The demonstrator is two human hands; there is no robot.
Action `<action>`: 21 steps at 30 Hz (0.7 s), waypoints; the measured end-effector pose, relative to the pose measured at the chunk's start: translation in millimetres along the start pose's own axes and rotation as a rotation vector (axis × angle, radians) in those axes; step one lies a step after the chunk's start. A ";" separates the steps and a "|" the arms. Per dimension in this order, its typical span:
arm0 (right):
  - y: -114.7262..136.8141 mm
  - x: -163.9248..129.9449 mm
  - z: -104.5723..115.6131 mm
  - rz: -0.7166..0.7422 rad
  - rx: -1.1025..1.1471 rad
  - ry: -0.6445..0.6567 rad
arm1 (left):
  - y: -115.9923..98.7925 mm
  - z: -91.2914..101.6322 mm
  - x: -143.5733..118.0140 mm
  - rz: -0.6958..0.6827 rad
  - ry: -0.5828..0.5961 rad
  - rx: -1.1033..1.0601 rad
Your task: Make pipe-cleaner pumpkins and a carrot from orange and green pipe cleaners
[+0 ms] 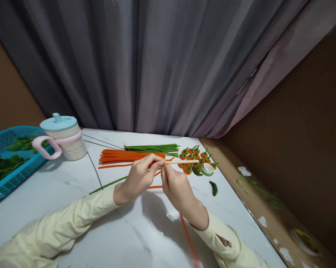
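My left hand point(140, 174) is closed in a pinch on a thin wooden stick point(184, 162), which points to the right. A bit of orange shows at the fingertips, where the stick meets them. Against it, my right hand point(179, 186) pinches an orange pipe cleaner point(188, 238), whose length trails down below the wrist, blurred. How the pipe cleaner sits on the stick is hidden by the fingers. Just beyond the hands lie a bundle of orange pipe cleaners point(120, 156) and a bundle of green pipe cleaners point(152, 147). A single green pipe cleaner point(109, 184) lies by my left wrist.
Several small orange pumpkin-like pieces point(187, 169) with green tops sit at the right, beside a green-and-white ring point(207, 169) and a curved dark green piece point(213, 188). A lidded cup point(64, 139) and blue basket point(17, 175) with greenery stand left. A curtain point(162, 67) hangs behind.
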State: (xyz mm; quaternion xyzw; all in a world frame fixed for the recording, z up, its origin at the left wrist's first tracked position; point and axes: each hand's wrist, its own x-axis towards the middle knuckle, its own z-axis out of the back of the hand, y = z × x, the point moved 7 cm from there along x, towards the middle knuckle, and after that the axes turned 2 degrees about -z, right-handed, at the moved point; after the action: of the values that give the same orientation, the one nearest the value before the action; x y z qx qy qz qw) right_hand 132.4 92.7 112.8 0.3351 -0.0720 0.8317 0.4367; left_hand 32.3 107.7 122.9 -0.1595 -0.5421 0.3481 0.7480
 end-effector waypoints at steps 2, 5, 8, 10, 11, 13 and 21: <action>-6.5 0.4 -2.1 -0.125 0.151 0.104 | -6.6 2.0 0.7 -0.096 -0.028 0.074; -10.8 1.0 -0.9 -0.201 0.285 0.168 | -13.6 2.5 1.6 -0.203 -0.032 0.162; -10.7 1.4 -1.5 -0.166 0.213 0.220 | -21.2 -3.1 -1.6 -0.361 0.001 0.297; -9.4 0.8 -5.2 -0.121 0.086 0.288 | -23.2 -10.2 -6.0 -0.451 0.043 0.446; -8.8 0.3 -7.3 -0.100 0.014 0.328 | -22.7 -14.0 -8.0 -0.476 0.073 0.521; -8.3 -0.5 -10.2 -0.075 -0.128 0.395 | -20.5 -19.9 -10.8 -0.488 0.142 0.638; 6.4 1.9 -2.3 0.123 -0.420 0.240 | -28.1 -11.8 -4.2 -0.385 0.252 0.684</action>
State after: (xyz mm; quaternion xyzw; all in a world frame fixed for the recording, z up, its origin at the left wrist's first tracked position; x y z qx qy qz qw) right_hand 125.6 91.1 113.3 0.1310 -0.2110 0.8574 0.4508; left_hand 52.3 86.5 133.0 0.1614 -0.3190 0.3398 0.8699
